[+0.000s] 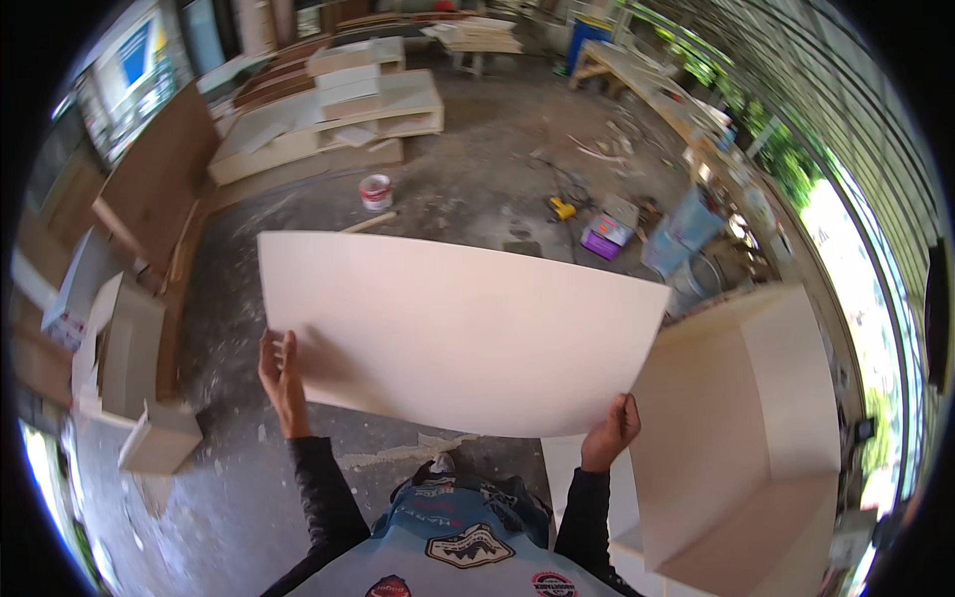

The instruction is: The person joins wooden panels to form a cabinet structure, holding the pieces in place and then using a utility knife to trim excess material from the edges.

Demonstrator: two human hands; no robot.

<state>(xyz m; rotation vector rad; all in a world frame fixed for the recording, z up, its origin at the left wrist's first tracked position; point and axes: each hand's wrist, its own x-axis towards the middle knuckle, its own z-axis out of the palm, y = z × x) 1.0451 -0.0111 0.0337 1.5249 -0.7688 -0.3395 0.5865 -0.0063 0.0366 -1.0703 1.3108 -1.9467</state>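
white panel; fingers at both ends

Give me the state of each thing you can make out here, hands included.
White panel: held up in both hands, broad face showing
Left hand: grip on the panel's left edge
Right hand: grip closed at its lower right corner
White cabinet: open, inside showing
Red-and-white bucket: upright on the floor
Yellow tool: on the floor; on or off, cannot tell
Brown board: standing on edge
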